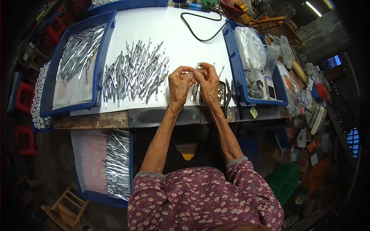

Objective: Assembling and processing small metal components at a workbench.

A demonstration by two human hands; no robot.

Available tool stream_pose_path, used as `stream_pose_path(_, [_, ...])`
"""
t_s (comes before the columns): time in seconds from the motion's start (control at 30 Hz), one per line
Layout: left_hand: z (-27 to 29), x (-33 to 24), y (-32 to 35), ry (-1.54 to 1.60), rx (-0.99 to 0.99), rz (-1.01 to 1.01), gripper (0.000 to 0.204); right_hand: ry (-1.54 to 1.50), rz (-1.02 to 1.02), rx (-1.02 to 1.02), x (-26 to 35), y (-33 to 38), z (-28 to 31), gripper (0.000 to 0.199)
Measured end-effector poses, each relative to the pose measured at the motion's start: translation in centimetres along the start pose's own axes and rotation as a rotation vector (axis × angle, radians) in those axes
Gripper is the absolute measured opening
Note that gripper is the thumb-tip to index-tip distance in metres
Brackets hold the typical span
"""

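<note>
My left hand [179, 85] and my right hand [209, 85] meet above the white work surface, fingertips pinched close together. Between them is a thin silvery metal strip [198, 66], whose tip pokes out above the fingers; the rest is hidden. A broad heap of similar metal strips [135, 75] lies to the left of my left hand. Some more strips lie under and behind my hands. Just right of my right wrist, a small container of tiny parts [221, 92] is partly covered. Beside it lie dark-handled pliers [228, 99].
At the left stands a blue tray [105, 50] with metal strips in it. Another blue tray [131, 165] of strips sits below the table edge. On the right, a blue bin [235, 73] holds plastic bags and a phone [269, 87]. A black cable [189, 29] loops across the back.
</note>
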State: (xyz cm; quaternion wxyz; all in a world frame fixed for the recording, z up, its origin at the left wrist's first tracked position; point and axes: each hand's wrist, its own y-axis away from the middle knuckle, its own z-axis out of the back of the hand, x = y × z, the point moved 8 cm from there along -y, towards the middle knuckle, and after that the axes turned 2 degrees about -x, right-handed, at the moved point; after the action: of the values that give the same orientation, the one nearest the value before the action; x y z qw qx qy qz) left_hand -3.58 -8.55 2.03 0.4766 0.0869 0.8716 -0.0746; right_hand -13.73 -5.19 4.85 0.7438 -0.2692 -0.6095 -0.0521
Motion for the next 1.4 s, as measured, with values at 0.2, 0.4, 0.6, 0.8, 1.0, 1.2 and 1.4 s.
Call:
stream_pose_path(0.2, [0.3,0.1,-0.2,-0.038,-0.018,-0.035,0.014,-0.089,-0.116,0.038,-0.4,-0.6,0.2,0.030])
stream_pose_path(0.4, [0.4,0.3,-0.3,-0.087,-0.047,-0.092,0.010,0.055,0.039,0.015,0.6,-0.6,-0.5,0.030])
stream_pose_path(0.6, [1.0,0.0,-0.2,-0.249,-0.131,-0.125,0.008,0.315,0.145,-0.052,0.8,-0.8,-1.4,0.026])
stream_pose_path(0.8, [1.1,-0.1,-0.4,-0.275,-0.119,-0.151,0.009,0.361,0.083,0.006,-0.1,-1.4,-1.6,0.033])
stream_pose_path(1.0, [0.7,-1.5,0.1,-0.660,-0.153,-0.286,0.009,0.261,-0.044,0.131,0.3,-1.3,1.5,0.034])
stream_pose_path(1.2, [1.1,-5.2,0.5,-1.118,-0.227,-0.638,0.015,0.424,-0.048,0.108,-0.3,0.2,7.4,0.019])
stream_pose_path(1.4, [3.7,-6.7,0.5,-1.556,-0.324,-0.849,0.017,0.724,0.108,0.195,-0.6,2.0,7.3,0.013])
